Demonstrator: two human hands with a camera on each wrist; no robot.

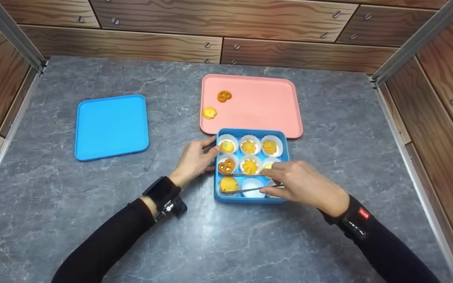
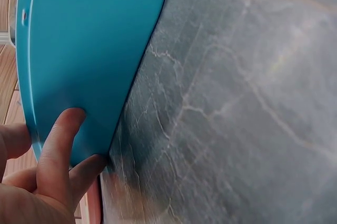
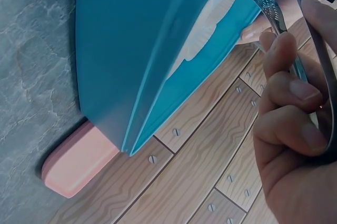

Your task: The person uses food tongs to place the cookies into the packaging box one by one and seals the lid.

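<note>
A blue lunch box (image 1: 250, 199) holds rows of white paper cups with cookies. My left hand (image 1: 197, 159) grips its left wall, fingers against the outside and thumb at the rim; the left wrist view shows the fingertips (image 2: 73, 116) on the wall. My right hand (image 1: 301, 182) holds metal tongs (image 1: 246, 175) over the box. Their tips lie either side of a round yellow cookie (image 1: 229, 183) at the front left cup. A pretzel (image 1: 226, 166) sits in the cup behind it. The front middle cup (image 1: 252, 188) shows only white. My right hand partly hides the right-hand cups.
Behind the box lies a pink tray (image 1: 262, 102), with another pretzel (image 1: 224, 96) and a flower-shaped yellow cookie (image 1: 210, 113) on its left part. A flat blue lid (image 1: 111, 127) rests at the left on the grey marbled table (image 1: 195, 243). Wood-patterned walls enclose the back and sides.
</note>
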